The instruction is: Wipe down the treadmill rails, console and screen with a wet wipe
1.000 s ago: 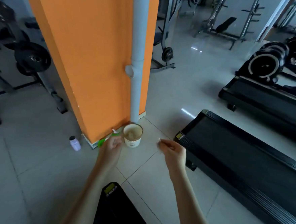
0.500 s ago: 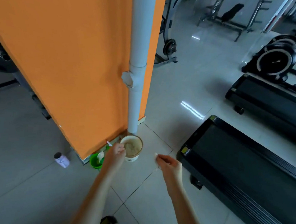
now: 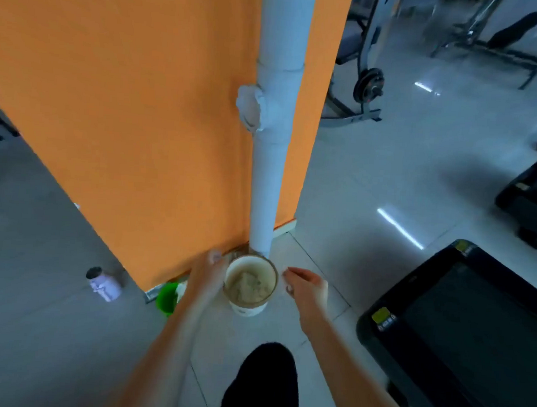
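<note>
- The left hand (image 3: 206, 275) rests against the left rim of the white tub (image 3: 247, 310); whether it grasps the rim, I cannot tell.
- The right hand (image 3: 307, 287) hovers just right of the tub, fingers curled; I cannot tell if it holds a wipe.
- The treadmill (image 3: 462, 328) lies right of the right hand.

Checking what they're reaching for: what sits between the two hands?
A white tub of beige crumpled material stands between the left hand and right hand, at the foot of the pipe; head view.

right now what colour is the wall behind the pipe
The wall is orange; head view shows it.
</note>
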